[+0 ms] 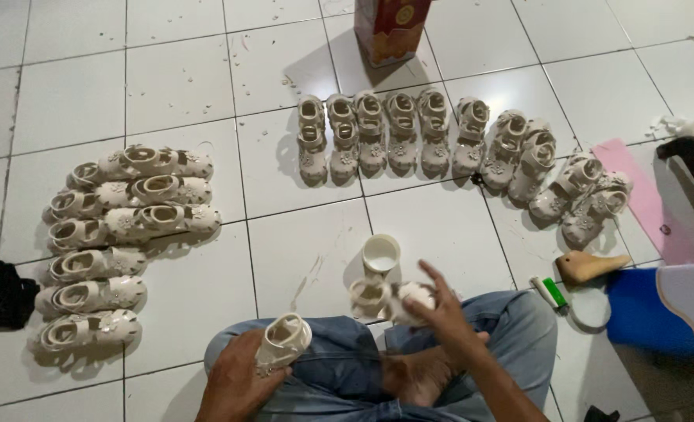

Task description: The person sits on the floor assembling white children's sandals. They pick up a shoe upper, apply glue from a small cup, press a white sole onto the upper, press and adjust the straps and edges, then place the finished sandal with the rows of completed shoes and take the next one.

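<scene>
Fingers [247, 367] of the left hand [233, 387] are wrapped tight around a small cream sandal [283, 341], which rests on the left knee of the blue jeans [511, 328]. The right hand [441, 309] has its fingers spread apart, with the tips touching a second cream sandal [394, 301] just in front of the crossed legs. It is too blurry to tell if this hand grips that sandal.

Just behind that sandal stands a little white cup [380, 253] on the white tiled floor [65, 94]. Far out on the left lies a bunch of sandals [112, 242] on their sides. Across the top stands a long row of sandals [441, 141], side by side. Behind the row is a red box [390, 31]. On the right lie a green and white lighter [548, 292] and a tan wooden foot shape [589, 267], near a pink sheet [648, 199].
</scene>
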